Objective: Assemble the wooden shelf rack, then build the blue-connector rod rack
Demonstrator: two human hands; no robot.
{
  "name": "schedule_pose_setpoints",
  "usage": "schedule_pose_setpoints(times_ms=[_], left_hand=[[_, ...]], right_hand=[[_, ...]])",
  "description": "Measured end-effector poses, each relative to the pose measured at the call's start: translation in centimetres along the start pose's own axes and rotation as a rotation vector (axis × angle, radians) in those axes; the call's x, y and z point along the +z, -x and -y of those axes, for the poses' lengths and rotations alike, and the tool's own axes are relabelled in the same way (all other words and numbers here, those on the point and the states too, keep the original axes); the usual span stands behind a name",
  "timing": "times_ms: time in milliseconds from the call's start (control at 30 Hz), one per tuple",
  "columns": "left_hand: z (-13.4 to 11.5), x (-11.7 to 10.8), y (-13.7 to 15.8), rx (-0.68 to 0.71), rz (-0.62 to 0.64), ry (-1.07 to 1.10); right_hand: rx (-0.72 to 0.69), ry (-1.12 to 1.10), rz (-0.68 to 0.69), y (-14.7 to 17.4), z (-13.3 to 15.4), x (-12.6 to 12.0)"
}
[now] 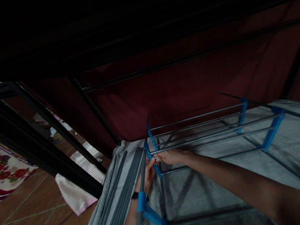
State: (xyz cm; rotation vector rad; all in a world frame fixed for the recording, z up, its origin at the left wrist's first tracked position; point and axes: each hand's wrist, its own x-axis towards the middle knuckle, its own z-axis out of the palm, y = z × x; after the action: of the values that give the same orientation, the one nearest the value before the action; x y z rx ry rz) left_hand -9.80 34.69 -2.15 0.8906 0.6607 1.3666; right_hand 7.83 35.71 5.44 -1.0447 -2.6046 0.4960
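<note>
A rack frame of grey metal tubes (205, 138) and blue plastic brackets stands on a grey cloth. My left hand (148, 174), with a dark band at the wrist, is closed around a blue plastic bracket (157, 170) on the frame's left side. Just right of it, my right hand (170, 156) is closed on the end of a grey tube, up against that same bracket. My own fingers partly hide the joint. Nearer to me, another blue bracket (154, 217) sits on the left upright. Two more blue brackets (273, 128) join the tubes on the right side.
Several loose grey tubes (121, 192) lie side by side on the grey cloth (211, 189), left of the frame. Dark posts (62, 137) and a dark red panel (179, 87) stand around it. Striped cloth (72, 191) and floral cloth (3, 163) are at the left over brown tiles.
</note>
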Motion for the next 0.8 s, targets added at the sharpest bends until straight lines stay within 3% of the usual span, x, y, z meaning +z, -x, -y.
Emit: schedule_pose_setpoints(times_ms=[300, 533, 800], left_hand=[[-0.2, 0.7, 0.4, 0.016, -0.007, 0.015], [-0.1, 0.8, 0.6, 0.002, -0.077, -0.039], [0.2, 1.0, 0.8, 0.011, -0.063, -0.067]], right_hand=[[0.071, 0.027, 0.023, 0.2, 0.0, 0.4], [0.082, 0.007, 0.037, -0.1, -0.4, 0.6], [0.064, 0.056, 0.007, -0.2, -1.0, 1.7]])
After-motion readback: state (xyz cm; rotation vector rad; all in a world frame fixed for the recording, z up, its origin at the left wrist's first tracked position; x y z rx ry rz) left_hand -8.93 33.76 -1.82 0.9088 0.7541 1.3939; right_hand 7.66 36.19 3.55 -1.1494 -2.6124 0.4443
